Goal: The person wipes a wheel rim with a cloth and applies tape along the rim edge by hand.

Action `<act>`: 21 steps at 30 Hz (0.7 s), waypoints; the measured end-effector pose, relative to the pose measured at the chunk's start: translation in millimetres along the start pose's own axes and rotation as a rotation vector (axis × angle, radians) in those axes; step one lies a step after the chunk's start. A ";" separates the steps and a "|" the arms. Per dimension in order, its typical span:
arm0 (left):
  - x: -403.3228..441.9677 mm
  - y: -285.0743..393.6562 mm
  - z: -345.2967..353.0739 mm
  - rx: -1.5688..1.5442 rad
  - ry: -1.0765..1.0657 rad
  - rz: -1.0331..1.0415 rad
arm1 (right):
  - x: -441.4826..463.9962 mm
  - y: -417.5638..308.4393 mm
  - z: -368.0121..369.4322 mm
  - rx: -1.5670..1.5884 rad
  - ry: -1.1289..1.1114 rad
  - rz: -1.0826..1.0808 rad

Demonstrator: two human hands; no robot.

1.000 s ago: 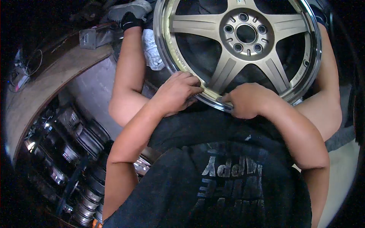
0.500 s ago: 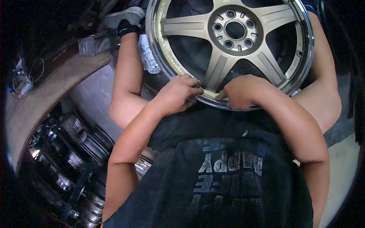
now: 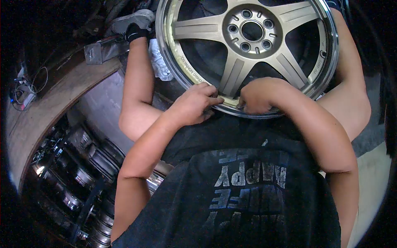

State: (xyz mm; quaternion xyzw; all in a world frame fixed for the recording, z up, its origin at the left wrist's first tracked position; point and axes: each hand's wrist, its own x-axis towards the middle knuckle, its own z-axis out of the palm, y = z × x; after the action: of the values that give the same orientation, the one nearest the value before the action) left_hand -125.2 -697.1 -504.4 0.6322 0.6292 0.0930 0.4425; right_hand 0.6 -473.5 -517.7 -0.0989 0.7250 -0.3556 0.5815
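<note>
A bronze five-spoke wheel (image 3: 239, 65) with a polished outer lip rests between the person's legs. A pale yellow strip, like masking tape (image 3: 229, 101), runs along the inside of the lip. My left hand (image 3: 196, 103) is closed over the near lip, its index finger lying on the strip and its thumb low against the edge. Just to the right, my right hand (image 3: 259, 97) is curled with its fingertips pressed together at the strip. What those fingertips hold is hidden. A short gap separates the two hands.
A curved wooden edge (image 3: 62, 93) bounds the left side, with a metal bracket (image 3: 94, 53) and a cable with a small box (image 3: 29, 99) on it. White cloth (image 3: 159, 62) lies beside the left leg. Several stacked rims (image 3: 103, 159) stand at lower left.
The wheel has shifted slightly left and up in view. My right hand has moved up and its index finger, stretched out before, is now bent down. My left hand stays on the lip.
</note>
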 end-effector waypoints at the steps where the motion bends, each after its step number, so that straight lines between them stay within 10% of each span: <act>1: 0.2 2.5 -0.9 0.000 0.001 0.000 | 0.4 0.1 -0.6 -0.001 0.000 0.001; 21: 9.7 17.7 22.0 0.027 0.061 0.055 | -29.8 18.8 -13.0 0.182 0.052 -0.018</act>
State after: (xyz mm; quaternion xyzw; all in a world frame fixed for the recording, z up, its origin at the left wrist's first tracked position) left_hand -95.9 -695.1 -509.7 0.6520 0.6261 0.1156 0.4117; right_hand 2.9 -438.0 -505.6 -0.0430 0.7037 -0.4278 0.5656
